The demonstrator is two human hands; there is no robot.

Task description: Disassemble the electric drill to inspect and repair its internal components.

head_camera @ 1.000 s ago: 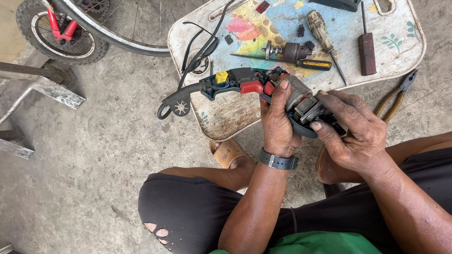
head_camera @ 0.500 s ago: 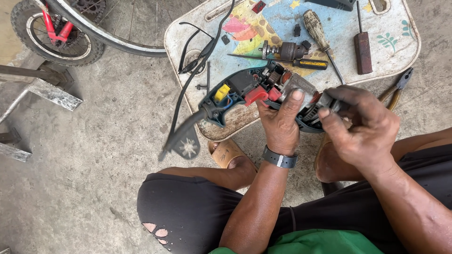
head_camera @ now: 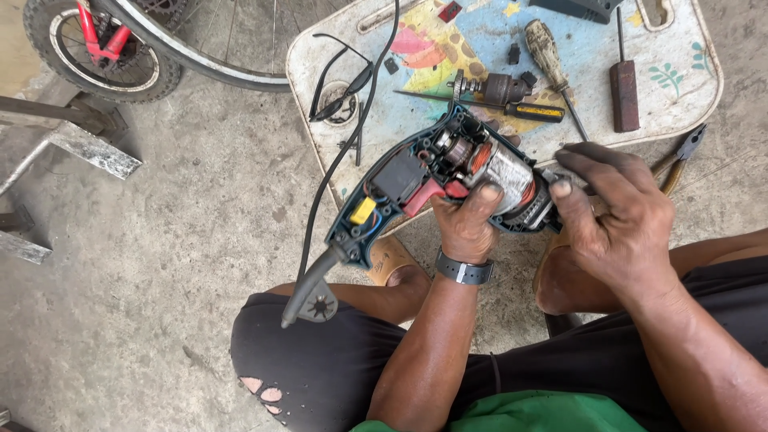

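At frame centre, my left hand point(head_camera: 470, 224) grips the opened teal electric drill point(head_camera: 432, 188), its motor exposed; my right hand point(head_camera: 616, 212) clasps its front end. Reassembly remains.

A worn white plastic tray-table point(head_camera: 704, 80) with faded colourful prints stands on the grey concrete floor point(head_camera: 160, 280). On it lie black sunglasses point(head_camera: 340, 80), a metal drill chuck point(head_camera: 496, 86), two screwdrivers — a grimy-handled screwdriver point(head_camera: 548, 52) and a yellow-and-black screwdriver point(head_camera: 528, 110) — and a brown-handled tool point(head_camera: 624, 88).
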